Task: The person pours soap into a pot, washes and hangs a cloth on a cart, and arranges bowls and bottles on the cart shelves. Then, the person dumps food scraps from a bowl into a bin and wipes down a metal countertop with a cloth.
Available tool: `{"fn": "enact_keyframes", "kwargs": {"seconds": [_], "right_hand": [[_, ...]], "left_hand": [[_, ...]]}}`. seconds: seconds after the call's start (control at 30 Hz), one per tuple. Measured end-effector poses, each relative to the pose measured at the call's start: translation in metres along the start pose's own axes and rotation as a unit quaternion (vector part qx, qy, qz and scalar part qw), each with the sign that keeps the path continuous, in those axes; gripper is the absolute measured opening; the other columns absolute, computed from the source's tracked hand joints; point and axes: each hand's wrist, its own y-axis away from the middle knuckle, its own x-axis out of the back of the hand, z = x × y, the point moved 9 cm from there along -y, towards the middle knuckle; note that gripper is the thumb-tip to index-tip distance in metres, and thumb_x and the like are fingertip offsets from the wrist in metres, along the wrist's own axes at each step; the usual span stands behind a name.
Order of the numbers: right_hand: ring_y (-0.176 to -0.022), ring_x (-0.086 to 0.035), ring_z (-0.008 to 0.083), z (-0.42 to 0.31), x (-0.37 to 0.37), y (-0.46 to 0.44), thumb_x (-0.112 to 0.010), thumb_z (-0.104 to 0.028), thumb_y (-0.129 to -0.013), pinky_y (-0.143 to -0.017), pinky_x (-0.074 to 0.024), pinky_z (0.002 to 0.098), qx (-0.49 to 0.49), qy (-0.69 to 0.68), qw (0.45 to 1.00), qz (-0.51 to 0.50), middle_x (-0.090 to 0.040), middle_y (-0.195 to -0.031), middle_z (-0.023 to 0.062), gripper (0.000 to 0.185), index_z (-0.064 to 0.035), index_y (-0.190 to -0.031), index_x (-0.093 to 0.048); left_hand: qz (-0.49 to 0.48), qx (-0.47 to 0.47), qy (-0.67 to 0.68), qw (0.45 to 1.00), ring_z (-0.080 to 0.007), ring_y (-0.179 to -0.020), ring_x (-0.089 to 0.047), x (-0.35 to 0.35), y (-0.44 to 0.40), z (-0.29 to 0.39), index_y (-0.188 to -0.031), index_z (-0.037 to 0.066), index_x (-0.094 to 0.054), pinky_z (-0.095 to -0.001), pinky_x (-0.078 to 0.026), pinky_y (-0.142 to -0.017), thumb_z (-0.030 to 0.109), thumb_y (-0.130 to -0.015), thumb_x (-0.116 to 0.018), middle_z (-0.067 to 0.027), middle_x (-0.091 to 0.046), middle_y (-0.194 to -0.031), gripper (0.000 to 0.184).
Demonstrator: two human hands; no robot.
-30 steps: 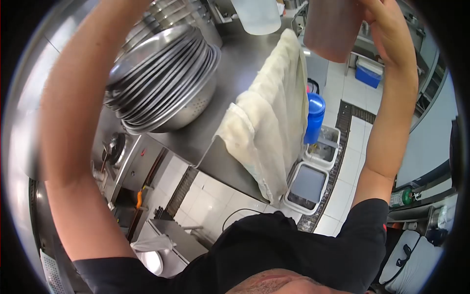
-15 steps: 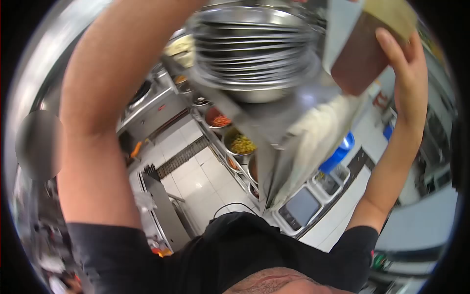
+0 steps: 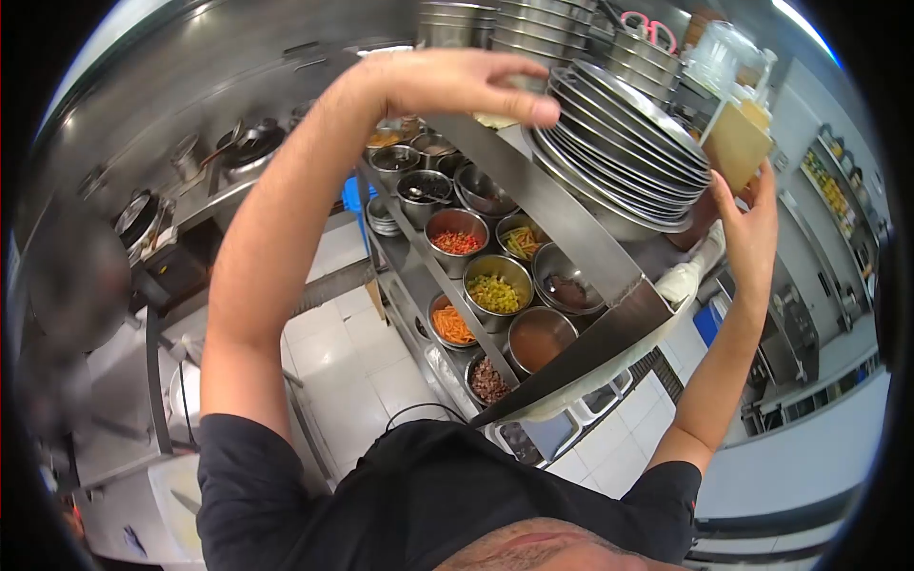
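While the left hand (image 3: 476,88) hangs with its thumb and fingers parted beside the stacked metal dishes (image 3: 624,143), the right hand (image 3: 747,224) has its fingers curved against a tall container (image 3: 736,147), yellowish above and brown below. The container stands at the far right of the stack, its lower part partly hidden; whether the left thumb touches a rim, I cannot tell. Metal bowls of chopped food (image 3: 497,285) sit below the steel counter (image 3: 571,205), and a pale cloth (image 3: 681,281) lies near its right edge.
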Motion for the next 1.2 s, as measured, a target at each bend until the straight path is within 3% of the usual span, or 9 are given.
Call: {"fn": "enact_keyframes", "kwargs": {"seconds": [0.1, 0.2, 0.37, 0.4, 0.53, 0.7, 0.83, 0.97, 1.2], "right_hand": [[-0.099, -0.069, 0.0216, -0.049, 0.036, 0.029, -0.077, -0.030, -0.092, -0.090, -0.0523, 0.0342, 0.046, 0.109, 0.983, 0.139, -0.071, -0.113, 0.0130, 0.063, -0.0028, -0.143, -0.052], [-0.105, -0.068, 0.0225, -0.061, 0.026, 0.051, -0.069, -0.029, -0.098, -0.093, -0.0519, 0.0361, -0.071, -0.111, 0.991, 0.014, -0.070, -0.117, 0.0142, 0.057, -0.0020, -0.145, -0.049], [-0.083, -0.066, 0.0174, -0.070, -0.020, 0.049, -0.048, -0.056, -0.104, -0.076, -0.0491, 0.0301, -0.101, 0.096, 0.973, -0.183, -0.068, -0.101, 0.0113, 0.071, -0.0004, -0.148, -0.047], [-0.083, -0.067, 0.0209, -0.068, -0.026, 0.048, -0.048, -0.060, -0.103, -0.077, -0.0499, 0.0320, -0.170, 0.009, 0.962, -0.212, -0.067, -0.102, 0.0123, 0.075, 0.0015, -0.146, -0.049], [-0.091, -0.066, 0.0190, -0.035, -0.050, 0.054, -0.053, -0.070, -0.095, -0.085, -0.0532, 0.0319, -0.331, -0.160, 0.892, -0.264, -0.067, -0.115, 0.0127, 0.080, -0.0011, -0.135, -0.057], [-0.102, -0.067, 0.0199, -0.067, -0.063, 0.038, -0.054, -0.057, -0.101, -0.091, -0.0551, 0.0340, -0.295, -0.257, 0.885, -0.251, -0.066, -0.123, 0.0120, 0.066, -0.0028, -0.139, -0.054], [-0.105, -0.067, 0.0228, -0.088, -0.064, 0.024, -0.051, -0.058, -0.101, -0.091, -0.0560, 0.0379, -0.259, -0.258, 0.897, -0.247, -0.060, -0.130, 0.0134, 0.068, -0.0058, -0.144, -0.047], [-0.108, -0.066, 0.0257, -0.144, -0.072, 0.015, -0.048, -0.059, -0.101, -0.091, -0.0568, 0.0417, -0.187, -0.292, 0.895, -0.279, -0.054, -0.138, 0.0147, 0.070, -0.0088, -0.149, -0.041], [-0.116, -0.063, 0.0280, -0.216, -0.109, 0.076, -0.043, -0.054, -0.103, -0.097, -0.0534, 0.0470, -0.134, -0.501, 0.739, -0.430, -0.049, -0.147, 0.0151, 0.067, -0.0101, -0.154, -0.035]], "left_hand": [[-0.050, -0.016, -0.080, 0.995, -0.0349, -0.139, -0.049, -0.019, 0.004, 0.003, -0.158, -0.003, -0.023, -0.0417, -0.039, -0.116, 0.069, -0.075, -0.078, -0.0302, -0.050, -0.147, 0.123], [-0.056, -0.080, -0.074, 0.992, -0.0391, -0.135, -0.051, -0.028, -0.006, 0.008, -0.155, -0.005, -0.028, -0.0418, -0.042, -0.112, 0.070, -0.070, -0.081, -0.0316, -0.051, -0.145, 0.125], [-0.099, -0.127, 0.041, 0.986, -0.0329, -0.132, -0.054, -0.031, -0.017, 0.010, -0.154, -0.003, -0.032, -0.0391, -0.040, -0.113, 0.067, -0.070, -0.084, -0.0263, -0.055, -0.142, 0.121], [-0.079, -0.068, 0.047, 0.993, -0.0286, -0.132, -0.054, -0.026, -0.010, 0.010, -0.154, 0.000, -0.034, -0.0371, -0.041, -0.112, 0.056, -0.067, -0.091, -0.0212, -0.056, -0.143, 0.118], [-0.123, -0.111, 0.065, 0.984, -0.0287, -0.131, -0.054, -0.027, -0.014, 0.018, -0.147, -0.002, -0.047, -0.0379, -0.042, -0.112, 0.060, -0.074, -0.084, -0.0192, -0.056, -0.144, 0.103], [-0.116, -0.106, 0.113, 0.981, -0.0276, -0.120, -0.060, -0.019, -0.017, 0.009, -0.141, -0.003, -0.052, -0.0358, -0.050, -0.103, 0.051, -0.063, -0.094, -0.0185, -0.064, -0.132, 0.103], [-0.178, -0.183, 0.181, 0.950, -0.0359, -0.132, -0.054, 0.018, 0.033, 0.038, -0.146, -0.004, -0.044, -0.0442, -0.045, -0.113, 0.056, -0.058, -0.094, -0.0267, -0.056, -0.139, 0.118], [-0.137, -0.179, 0.140, 0.964, -0.0328, -0.133, -0.053, 0.038, 0.080, 0.027, -0.148, -0.002, -0.042, -0.0433, -0.045, -0.112, 0.050, -0.058, -0.096, -0.0233, -0.055, -0.142, 0.117], [-0.034, -0.090, 0.089, 0.991, -0.0275, -0.135, -0.051, 0.048, 0.196, -0.037, -0.152, 0.002, -0.038, -0.0417, -0.045, -0.111, 0.039, -0.057, -0.098, -0.0174, -0.054, -0.146, 0.119]]}}
